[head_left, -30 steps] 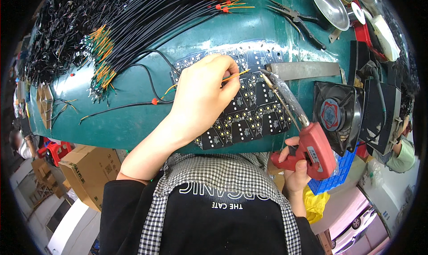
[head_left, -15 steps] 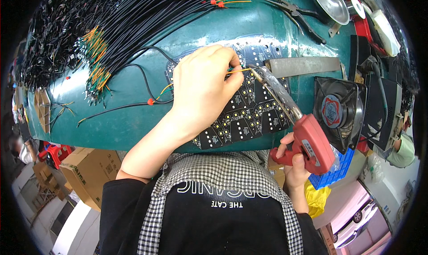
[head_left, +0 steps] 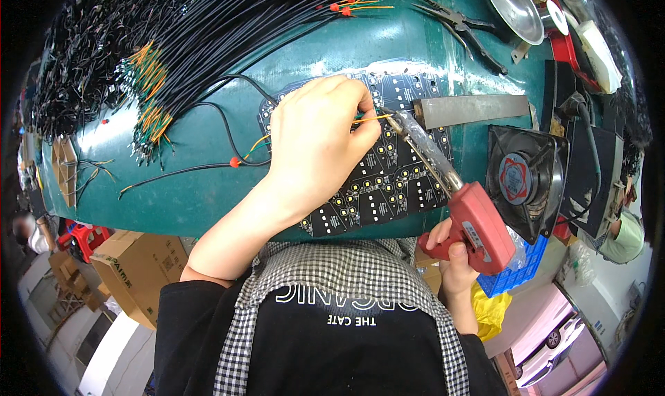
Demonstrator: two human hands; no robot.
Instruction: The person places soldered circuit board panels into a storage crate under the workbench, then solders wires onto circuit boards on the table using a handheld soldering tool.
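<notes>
My left hand [head_left: 315,129] is closed over a black circuit board [head_left: 374,205] dotted with small yellowish LEDs. Between its thumb and fingers is a thin yellow-orange wire [head_left: 371,118], its end sticking out to the right. A black cable [head_left: 216,119] with a red band trails out on the hand's other side, where yellow and green strands show. My right hand [head_left: 456,268] grips the handle of a red soldering gun [head_left: 483,226]. The gun's metal tip reaches up-left to the wire's end above the board; whether they touch, I cannot tell.
A bundle of black cables [head_left: 235,32] with stripped coloured ends lies at the upper left. A flat metal bar [head_left: 474,111] rests at the board's right edge. Beyond are pliers [head_left: 460,25], a metal bowl [head_left: 516,12] and a square fan [head_left: 526,178] on the green tabletop [head_left: 187,205].
The soldering gun has shifted slightly left, its tip still by the wire's end. My left hand keeps its pinch on the wire. The whole view has moved a little.
</notes>
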